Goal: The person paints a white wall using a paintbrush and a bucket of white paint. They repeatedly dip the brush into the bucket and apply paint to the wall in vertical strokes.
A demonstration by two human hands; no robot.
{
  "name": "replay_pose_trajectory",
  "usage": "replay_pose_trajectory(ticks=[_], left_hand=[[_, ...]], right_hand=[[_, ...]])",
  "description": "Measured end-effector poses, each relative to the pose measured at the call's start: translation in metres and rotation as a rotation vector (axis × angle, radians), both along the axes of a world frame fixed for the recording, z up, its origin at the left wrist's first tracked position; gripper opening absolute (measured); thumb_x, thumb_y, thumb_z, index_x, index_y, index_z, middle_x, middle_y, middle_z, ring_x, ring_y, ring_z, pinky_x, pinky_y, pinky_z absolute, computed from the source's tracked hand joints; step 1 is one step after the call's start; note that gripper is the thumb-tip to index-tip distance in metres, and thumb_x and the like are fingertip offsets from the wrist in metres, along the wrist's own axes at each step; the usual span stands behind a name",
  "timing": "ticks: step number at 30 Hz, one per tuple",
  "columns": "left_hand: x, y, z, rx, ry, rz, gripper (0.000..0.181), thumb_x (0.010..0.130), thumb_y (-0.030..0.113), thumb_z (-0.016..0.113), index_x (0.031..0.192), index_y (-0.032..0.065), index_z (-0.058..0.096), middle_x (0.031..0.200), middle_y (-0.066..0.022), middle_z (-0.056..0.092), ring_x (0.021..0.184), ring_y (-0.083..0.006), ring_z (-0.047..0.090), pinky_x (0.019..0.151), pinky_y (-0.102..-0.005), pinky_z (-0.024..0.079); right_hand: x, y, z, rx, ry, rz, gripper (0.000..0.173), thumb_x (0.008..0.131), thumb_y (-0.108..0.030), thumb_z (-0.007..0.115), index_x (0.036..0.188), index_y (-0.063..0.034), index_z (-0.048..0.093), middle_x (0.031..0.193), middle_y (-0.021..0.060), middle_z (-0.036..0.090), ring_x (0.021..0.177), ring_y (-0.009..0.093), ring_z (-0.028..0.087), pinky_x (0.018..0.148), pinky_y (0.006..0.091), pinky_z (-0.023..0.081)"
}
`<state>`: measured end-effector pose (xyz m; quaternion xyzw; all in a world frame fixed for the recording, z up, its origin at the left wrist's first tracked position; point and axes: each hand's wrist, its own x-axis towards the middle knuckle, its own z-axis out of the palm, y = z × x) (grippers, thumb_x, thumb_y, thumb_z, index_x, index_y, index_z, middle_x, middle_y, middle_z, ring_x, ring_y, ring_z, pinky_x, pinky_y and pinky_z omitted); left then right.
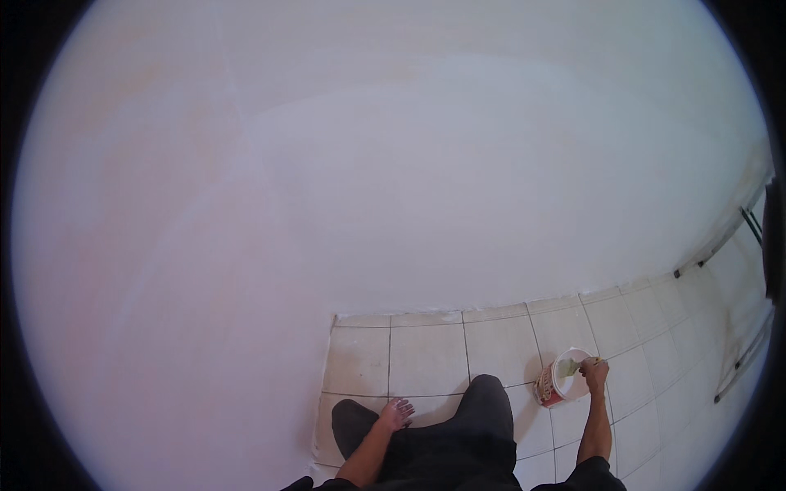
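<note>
In the head view my right hand [594,373] is closed around the handle of a brush [570,367], whose head is over the mouth of a plastic paint bucket [546,393] with a red and white printed side. The bucket stands on the tiled floor to the right of my knees; its inner wall is white, and how much it holds cannot be told. My left hand [398,413] rests between my knees beside the left one, fingers spread and holding nothing, with whitish smears on it.
Pale walls [430,202] with uneven white patches meet in a corner ahead on the left. Light floor tiles [427,356] with dark joints run along their foot. At the far right, dark-footed metal legs [677,274] of some frame stand near the wall.
</note>
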<state>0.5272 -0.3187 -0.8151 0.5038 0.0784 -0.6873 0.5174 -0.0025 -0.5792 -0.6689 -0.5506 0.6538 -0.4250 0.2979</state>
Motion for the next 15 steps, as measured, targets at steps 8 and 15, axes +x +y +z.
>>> replay_pose_trajectory(ticks=[8,15], left_hand=[[0.006,0.017,0.0,0.0,-0.089,-0.011,0.049,0.088,0.042,0.049,0.127,0.013,0.048,0.13,-0.0078,0.051,0.117,-0.0228,0.049,0.092,-0.0492,0.033],[-0.013,0.006,0.048,-0.255,-0.083,-0.032,0.045,0.089,0.039,0.048,0.125,0.0126,0.049,0.128,-0.0078,0.051,0.116,-0.0237,0.049,0.092,-0.0448,0.034]], right_hand=[[0.039,0.029,0.026,-0.264,0.319,-0.089,0.016,0.074,-0.006,0.062,0.085,0.0052,0.066,0.075,0.019,0.066,0.067,0.03,0.065,0.064,0.0366,0.05],[0.105,-0.002,0.164,-0.597,-0.222,-0.132,0.015,0.083,-0.008,0.061,0.09,0.0041,0.066,0.086,0.0132,0.067,0.081,0.022,0.063,0.072,0.0349,0.047]])
